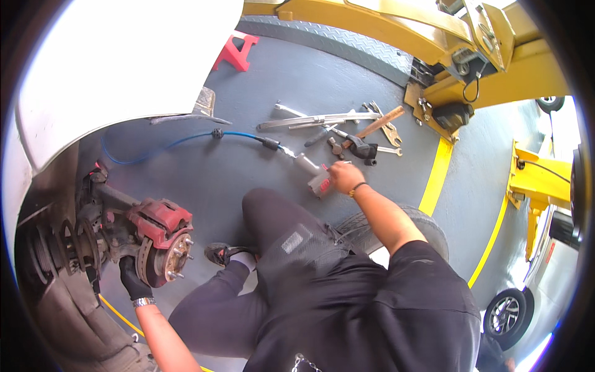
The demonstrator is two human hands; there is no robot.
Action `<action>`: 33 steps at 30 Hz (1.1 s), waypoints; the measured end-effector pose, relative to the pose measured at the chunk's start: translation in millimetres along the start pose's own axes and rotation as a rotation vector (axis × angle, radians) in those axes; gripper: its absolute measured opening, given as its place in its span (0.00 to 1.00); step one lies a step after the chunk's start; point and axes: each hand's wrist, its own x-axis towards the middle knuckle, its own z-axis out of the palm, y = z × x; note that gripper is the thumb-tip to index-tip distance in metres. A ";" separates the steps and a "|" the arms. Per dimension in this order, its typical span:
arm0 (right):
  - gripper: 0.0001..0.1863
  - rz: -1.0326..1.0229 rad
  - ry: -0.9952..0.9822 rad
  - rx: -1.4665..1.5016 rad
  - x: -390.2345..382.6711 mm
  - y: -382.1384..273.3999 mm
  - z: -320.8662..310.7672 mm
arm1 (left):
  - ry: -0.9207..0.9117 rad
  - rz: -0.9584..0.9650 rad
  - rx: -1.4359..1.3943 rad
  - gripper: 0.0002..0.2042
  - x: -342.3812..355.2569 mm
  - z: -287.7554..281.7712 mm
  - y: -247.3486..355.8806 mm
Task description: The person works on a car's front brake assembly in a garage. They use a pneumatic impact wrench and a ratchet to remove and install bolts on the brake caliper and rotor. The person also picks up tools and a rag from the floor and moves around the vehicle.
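My left hand (133, 280), in a black glove with a metal watch at the wrist, reaches up behind the brake disc (146, 261); its fingers are mostly hidden there. A red brake caliper (161, 218) sits over the disc, and the wheel hub (177, 257) shows several bare studs. Bare and wearing a dark bracelet, my right hand (343, 178) is closed on the end of a grey and red air impact wrench (317, 180), low over the floor. A blue air hose (238, 134) runs to the wrench. The right fingertips are slightly blurred.
Beyond my right hand lie a hammer (383, 121), a black glove (362, 149), a combination wrench (389, 150) and long metal bars (316, 119). A tyre (427, 226) lies beside me. Yellow lift arms (496, 84) and a red stand (236, 52) stand farther off. The white car body (118, 68) overhangs the left.
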 end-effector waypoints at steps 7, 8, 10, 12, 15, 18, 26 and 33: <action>0.31 0.596 -0.003 0.022 -51.8 96.3 -9.6 | -0.172 0.530 0.924 0.08 -3.4 19.5 16.1; 0.25 0.568 -0.032 0.020 -47.8 100.5 -9.2 | -0.180 0.447 0.953 0.09 -0.5 20.3 21.8; 0.17 0.578 -0.007 -0.103 -36.8 110.7 -8.5 | -0.167 0.486 0.988 0.14 2.7 35.8 21.4; 0.15 0.599 0.101 -0.105 -35.8 103.9 -18.3 | -0.029 0.228 1.049 0.14 -10.7 50.8 38.6; 0.12 0.402 0.385 0.015 -52.1 40.7 -66.6 | 0.359 0.227 1.396 0.15 -41.1 61.9 59.0; 0.12 0.111 0.618 0.250 -70.5 1.4 -110.9 | 0.519 0.567 1.028 0.13 -115.0 124.9 85.7; 0.20 -0.738 0.118 0.645 -121.3 -280.3 -194.2 | -0.232 1.174 1.077 0.25 -255.4 244.7 11.6; 0.24 -0.925 -0.087 0.705 -88.9 -377.9 -182.7 | -0.106 1.217 1.091 0.19 -219.7 179.8 46.1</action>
